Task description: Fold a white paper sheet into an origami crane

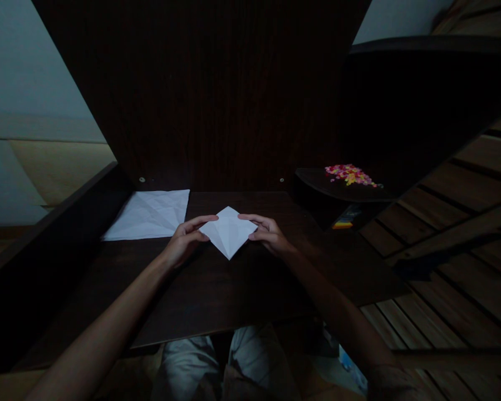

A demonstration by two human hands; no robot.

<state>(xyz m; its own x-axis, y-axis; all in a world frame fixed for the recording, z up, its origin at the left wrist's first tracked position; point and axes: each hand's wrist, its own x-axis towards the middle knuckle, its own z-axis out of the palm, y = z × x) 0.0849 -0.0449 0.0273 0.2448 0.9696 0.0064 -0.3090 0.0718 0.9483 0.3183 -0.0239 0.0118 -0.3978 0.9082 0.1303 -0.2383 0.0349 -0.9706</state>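
A folded white sheet of paper [229, 234], diamond-shaped with crease lines, is held just above the dark desk, one point toward me. My left hand [183, 240] pinches its left corner, the index finger along the upper edge and the thumb below. At the opposite corner my right hand [268, 234] grips the paper in the same way. Larger creased white sheets [150, 214] lie flat on the desk, beyond my left hand.
The dark wooden desk [217, 306] has a tall back panel [217, 100] and a raised left side board [58, 223]. On a small shelf [338, 191] at the right lies a heap of pink and yellow bits [350, 174]. Wooden slats [463, 289] stand farther right.
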